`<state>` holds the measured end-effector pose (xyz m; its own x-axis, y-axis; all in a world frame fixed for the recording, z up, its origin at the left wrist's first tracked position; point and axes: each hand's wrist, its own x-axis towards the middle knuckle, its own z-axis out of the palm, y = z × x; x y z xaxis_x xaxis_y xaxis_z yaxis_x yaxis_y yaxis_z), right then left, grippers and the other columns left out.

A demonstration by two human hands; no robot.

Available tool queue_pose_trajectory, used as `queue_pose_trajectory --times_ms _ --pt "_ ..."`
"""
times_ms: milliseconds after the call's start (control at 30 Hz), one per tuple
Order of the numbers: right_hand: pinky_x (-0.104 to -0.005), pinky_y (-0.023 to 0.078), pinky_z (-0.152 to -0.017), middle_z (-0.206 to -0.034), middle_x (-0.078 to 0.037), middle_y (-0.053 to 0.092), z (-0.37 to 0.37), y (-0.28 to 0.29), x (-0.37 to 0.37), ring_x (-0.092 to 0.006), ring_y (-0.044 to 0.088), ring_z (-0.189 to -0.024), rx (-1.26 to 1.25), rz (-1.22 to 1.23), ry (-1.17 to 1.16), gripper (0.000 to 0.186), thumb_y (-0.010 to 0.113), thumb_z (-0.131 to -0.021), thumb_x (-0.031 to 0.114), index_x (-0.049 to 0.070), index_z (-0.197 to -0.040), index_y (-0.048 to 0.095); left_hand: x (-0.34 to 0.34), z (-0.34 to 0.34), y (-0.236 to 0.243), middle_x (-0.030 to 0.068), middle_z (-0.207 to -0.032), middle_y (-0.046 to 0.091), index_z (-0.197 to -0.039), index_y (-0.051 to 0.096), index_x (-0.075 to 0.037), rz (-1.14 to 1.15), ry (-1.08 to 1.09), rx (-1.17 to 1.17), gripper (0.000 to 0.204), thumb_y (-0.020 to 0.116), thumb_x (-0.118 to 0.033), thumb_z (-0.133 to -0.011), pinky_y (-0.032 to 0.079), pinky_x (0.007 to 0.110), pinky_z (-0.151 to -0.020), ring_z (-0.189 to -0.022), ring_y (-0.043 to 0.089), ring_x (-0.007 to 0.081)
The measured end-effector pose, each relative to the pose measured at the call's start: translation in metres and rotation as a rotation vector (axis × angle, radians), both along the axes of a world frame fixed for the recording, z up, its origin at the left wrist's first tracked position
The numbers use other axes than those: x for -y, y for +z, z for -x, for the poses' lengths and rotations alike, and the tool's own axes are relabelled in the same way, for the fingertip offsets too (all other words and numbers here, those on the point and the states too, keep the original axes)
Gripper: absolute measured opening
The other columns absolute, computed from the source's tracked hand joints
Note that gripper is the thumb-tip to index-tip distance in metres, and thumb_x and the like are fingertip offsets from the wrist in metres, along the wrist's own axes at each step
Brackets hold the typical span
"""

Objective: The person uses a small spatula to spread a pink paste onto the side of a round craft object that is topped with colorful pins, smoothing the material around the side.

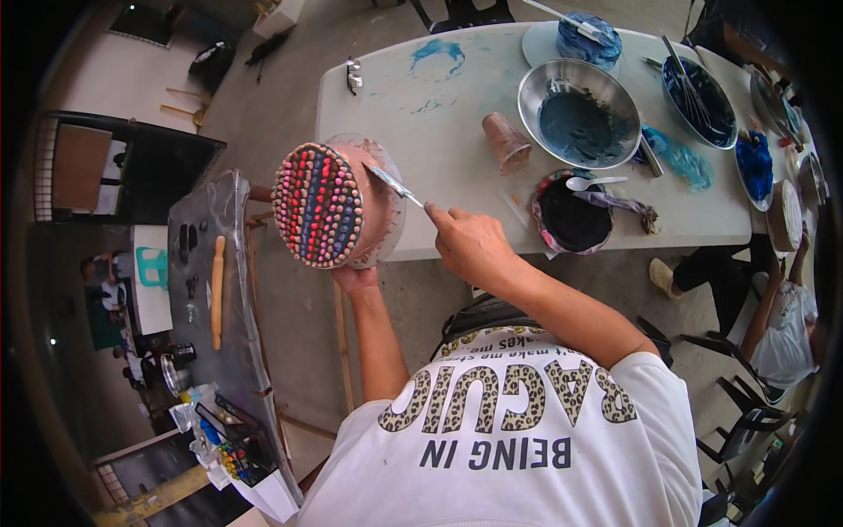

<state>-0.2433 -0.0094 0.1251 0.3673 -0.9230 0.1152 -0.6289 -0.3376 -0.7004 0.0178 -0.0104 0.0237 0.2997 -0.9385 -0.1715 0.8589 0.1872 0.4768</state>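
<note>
Right hand (479, 247) holds the spatula (394, 183) at the side of the cake (338, 206), left of the frame's middle, and should slide it softly, while the left hand (356, 278) props underneath, its grip hidden.

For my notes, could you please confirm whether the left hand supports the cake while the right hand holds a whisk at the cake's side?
Not quite: the head view shows the right hand holding a spatula, not a whisk, at the side of the cake, which the left hand does support.

White short-sleeved shirt (509, 492), leopard-print lettering (433, 404)
</note>
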Motion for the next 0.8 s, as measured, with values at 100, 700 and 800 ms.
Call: queue_pose_trajectory --times_ms 100,700,800 --pt "-0.0476 0.048 -0.061 -0.08 -0.019 0.062 0.006 0.006 -0.001 -0.0377 0.062 -0.069 0.027 0.001 -0.02 0.044 0.056 -0.081 0.005 0.002 -0.125 0.055 0.0 -0.004 -0.004 0.0169 -0.144 0.042 -0.14 0.041 -0.006 0.007 -0.008 0.026 0.056 0.04 -0.044 -0.098 0.035 0.057 -0.109 -0.133 0.039 0.0367" --pt "-0.0472 0.048 -0.056 -0.082 -0.016 0.061 -0.007 -0.015 -0.016 -0.0367 0.062 -0.064 -0.021 0.037 -0.042 0.048 0.056 -0.081 0.006 0.003 -0.129 0.051 0.023 0.011 -0.004 0.0134 -0.146 0.04 -0.14 0.042 -0.009 -0.009 0.098 -0.001 0.064 0.041 -0.054 -0.095 0.031 0.057 -0.112 -0.136 0.035 0.0348" --pt "-0.0472 0.048 -0.056 -0.083 -0.017 0.061 -0.002 -0.007 -0.006 -0.0371 0.062 -0.064 0.008 0.012 -0.055 0.047 0.056 -0.081 0.005 0.002 -0.128 0.051 0.026 0.014 0.001 0.014 -0.146 0.041 -0.14 0.043 -0.008 -0.018 0.116 -0.008 0.063 0.041 -0.053 -0.095 0.03 0.056 -0.112 -0.136 0.035 0.0357"
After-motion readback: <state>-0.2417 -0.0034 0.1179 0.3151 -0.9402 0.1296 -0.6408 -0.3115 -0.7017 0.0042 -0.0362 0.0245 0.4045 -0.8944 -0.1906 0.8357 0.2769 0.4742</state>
